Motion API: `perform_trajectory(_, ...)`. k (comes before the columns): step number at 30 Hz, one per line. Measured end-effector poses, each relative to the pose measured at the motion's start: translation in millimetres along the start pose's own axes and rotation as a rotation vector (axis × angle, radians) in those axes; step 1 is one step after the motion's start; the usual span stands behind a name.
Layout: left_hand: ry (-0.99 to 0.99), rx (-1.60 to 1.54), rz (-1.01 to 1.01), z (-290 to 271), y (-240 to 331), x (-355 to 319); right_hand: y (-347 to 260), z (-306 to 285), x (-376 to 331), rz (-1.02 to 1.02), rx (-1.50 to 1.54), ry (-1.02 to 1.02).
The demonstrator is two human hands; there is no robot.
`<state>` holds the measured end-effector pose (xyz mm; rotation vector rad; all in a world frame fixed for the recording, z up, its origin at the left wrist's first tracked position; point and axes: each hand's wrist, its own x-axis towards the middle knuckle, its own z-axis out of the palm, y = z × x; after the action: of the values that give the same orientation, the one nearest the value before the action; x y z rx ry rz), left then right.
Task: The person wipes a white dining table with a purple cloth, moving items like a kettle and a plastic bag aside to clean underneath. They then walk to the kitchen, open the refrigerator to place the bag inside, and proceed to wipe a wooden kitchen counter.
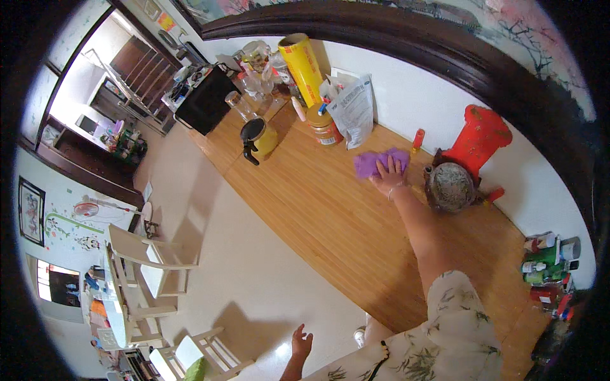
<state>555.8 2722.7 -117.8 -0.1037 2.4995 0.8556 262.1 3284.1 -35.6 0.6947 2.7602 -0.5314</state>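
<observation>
My right hand reaches across the wooden counter and presses a crumpled purple cloth against its top, fingers over the fabric. Just right of the cloth sits a dark round ashtray-like dish, grey inside, in front of a red ribbed container. A small red-capped item stands behind the cloth by the wall. Low in the view, off the counter's front edge, my left hand hangs in the air with nothing in it, its fingers loosely apart.
Farther left on the counter stand a glass pitcher with a black handle, an orange-lidded jar, a silver pouch and a yellow roll. Bottles crowd the right end. White chairs stand on the floor to the left.
</observation>
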Motion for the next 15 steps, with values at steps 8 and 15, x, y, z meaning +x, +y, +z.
perform_trajectory(8,0.09,-0.111,0.106,-13,33,26,-30,43,-60,-0.117,-0.049,-0.006)
perform_trajectory(15,0.158,0.108,0.637,-26,144,84,-49,94,-211,-0.305,-0.033,-0.039)
